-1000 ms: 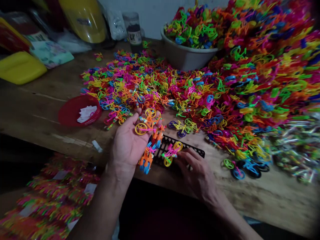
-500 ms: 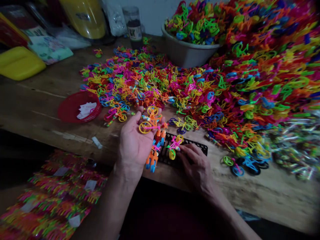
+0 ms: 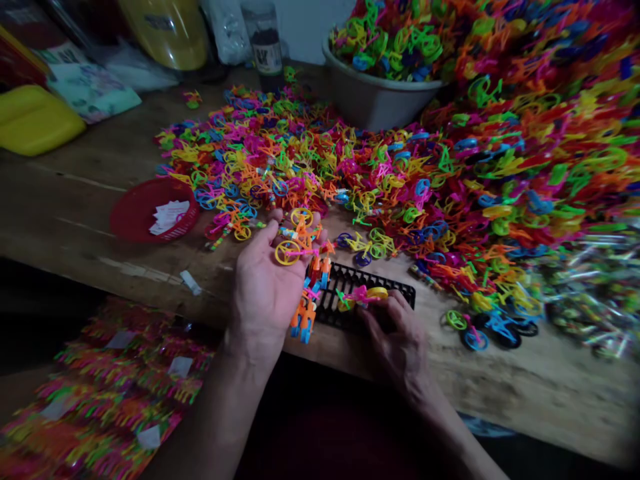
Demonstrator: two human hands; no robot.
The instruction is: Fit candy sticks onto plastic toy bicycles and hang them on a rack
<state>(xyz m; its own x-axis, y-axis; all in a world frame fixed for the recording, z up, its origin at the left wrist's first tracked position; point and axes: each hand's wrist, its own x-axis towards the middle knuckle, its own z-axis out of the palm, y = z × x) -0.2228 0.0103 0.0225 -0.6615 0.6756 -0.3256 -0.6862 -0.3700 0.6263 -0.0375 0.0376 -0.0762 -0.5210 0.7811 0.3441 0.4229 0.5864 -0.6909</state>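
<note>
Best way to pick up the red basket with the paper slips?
Probably pinch the left rim of the red basket, coming from the left: its top is open, bare tabletop borders that side, and paper slips lie toward the right.

We see a pale, bluish wall (image 3: 303, 33) at the back. In front of it we see a brown wood table (image 3: 90, 193) with light streaks (image 3: 145, 270). The light is dim, and it looks almost black to us below the table.
</note>
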